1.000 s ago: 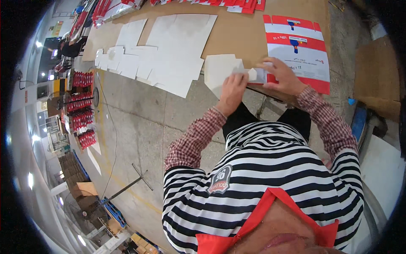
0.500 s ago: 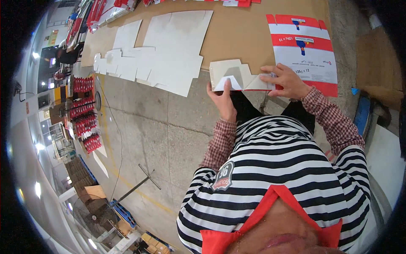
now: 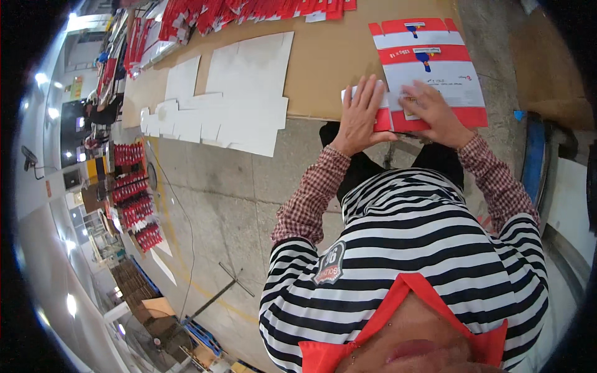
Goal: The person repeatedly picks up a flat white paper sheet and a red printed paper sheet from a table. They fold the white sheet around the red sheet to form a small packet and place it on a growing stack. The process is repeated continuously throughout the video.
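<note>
My left hand [image 3: 362, 117] lies flat, fingers stretched, on a small folded red-and-white carton piece [image 3: 382, 119] at the table's near edge. Beside it, my right hand [image 3: 437, 114] rests open, with fingers spread and a little blurred, on the lower part of a red-and-white printed carton sheet [image 3: 429, 57]. The folded piece meets the left side of that sheet near my hands. How the two join is partly hidden by my fingers.
Blank white carton sheets [image 3: 249, 68] lie overlapping on the brown table [image 3: 329, 62] to the left, some jutting past its near edge. Red folded cartons [image 3: 249, 11] are packed along the far side. A blue pallet edge [image 3: 532, 168] stands at right.
The piece that showed its white inside and raised flaps is now folded down, red side showing. My left hand has moved from its edge to lie flat over it; my right hand has shifted onto the sheet.
</note>
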A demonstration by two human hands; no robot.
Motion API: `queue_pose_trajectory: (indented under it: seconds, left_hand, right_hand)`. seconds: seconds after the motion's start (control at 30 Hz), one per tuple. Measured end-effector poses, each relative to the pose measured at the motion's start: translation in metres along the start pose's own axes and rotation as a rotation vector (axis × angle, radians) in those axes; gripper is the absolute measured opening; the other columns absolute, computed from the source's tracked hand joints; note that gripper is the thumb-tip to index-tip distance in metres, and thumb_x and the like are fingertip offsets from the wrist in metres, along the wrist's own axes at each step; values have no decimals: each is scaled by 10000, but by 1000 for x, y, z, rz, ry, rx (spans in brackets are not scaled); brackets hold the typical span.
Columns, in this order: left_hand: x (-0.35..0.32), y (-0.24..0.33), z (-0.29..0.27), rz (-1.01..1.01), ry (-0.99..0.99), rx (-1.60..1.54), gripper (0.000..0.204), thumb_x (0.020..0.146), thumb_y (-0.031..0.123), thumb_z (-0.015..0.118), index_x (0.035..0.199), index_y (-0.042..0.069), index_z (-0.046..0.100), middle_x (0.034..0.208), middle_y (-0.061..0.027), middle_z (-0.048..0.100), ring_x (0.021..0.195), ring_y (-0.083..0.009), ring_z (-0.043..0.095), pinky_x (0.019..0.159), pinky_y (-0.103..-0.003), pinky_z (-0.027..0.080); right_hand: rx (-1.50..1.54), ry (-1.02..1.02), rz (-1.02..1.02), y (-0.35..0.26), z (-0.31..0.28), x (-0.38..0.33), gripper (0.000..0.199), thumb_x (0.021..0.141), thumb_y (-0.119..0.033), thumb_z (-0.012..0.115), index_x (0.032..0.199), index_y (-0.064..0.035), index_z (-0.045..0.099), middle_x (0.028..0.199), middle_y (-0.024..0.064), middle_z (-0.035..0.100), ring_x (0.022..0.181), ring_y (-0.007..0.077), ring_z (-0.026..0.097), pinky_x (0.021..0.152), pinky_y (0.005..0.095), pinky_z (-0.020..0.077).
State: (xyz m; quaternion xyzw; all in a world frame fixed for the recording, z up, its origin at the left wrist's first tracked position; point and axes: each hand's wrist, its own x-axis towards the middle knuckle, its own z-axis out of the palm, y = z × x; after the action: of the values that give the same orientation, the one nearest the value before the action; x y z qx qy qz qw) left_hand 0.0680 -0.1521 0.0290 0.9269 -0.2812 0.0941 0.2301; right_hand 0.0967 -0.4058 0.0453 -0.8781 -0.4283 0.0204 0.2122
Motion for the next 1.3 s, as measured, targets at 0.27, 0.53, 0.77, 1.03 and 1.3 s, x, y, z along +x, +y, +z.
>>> queue_pose_trajectory:
  seconds: [0.27,0.53,0.77,1.03,1.3]
  left_hand:
    - [8,-7,15,-46,-24,60,1113,776,821,412,1491,-22,282,1550,-228,275,1437,-417,243,1143,-598,130]
    - [12,2,19,-86,-158,249,995,841,725,463,1477,-25,311,1550,-243,263,1449,-408,220,1141,-608,141]
    - [40,1,29,-273,-138,276,702,955,479,498,1486,46,345,1551,-252,255,1445,-416,226,1124,-627,169]
    - [53,-15,53,-409,129,212,550,952,247,516,1460,71,400,1527,-259,295,1422,-456,244,1137,-598,187]
    - [55,50,44,-403,478,-259,635,913,97,569,1485,-1,309,1570,-274,188,1461,-476,117,1180,-537,118]
  right_hand:
    - [1,195,123,14,2,-2,783,676,-275,825,1395,-190,525,1518,90,369,1458,326,205,1193,499,197]
    - [-37,89,148,16,12,-4,764,737,-506,751,1393,-186,524,1528,84,350,1460,302,212,1193,549,142]
    - [6,103,83,29,14,-5,559,861,-360,686,1350,-121,556,1467,114,437,1408,299,325,1191,499,183]
    - [1426,994,902,48,-14,-97,635,886,-188,699,1420,-3,409,1359,143,518,1304,278,452,1100,423,360]
    - [1122,468,702,33,1,-32,675,875,-93,677,1455,-27,339,1343,110,530,1212,202,516,1054,361,395]
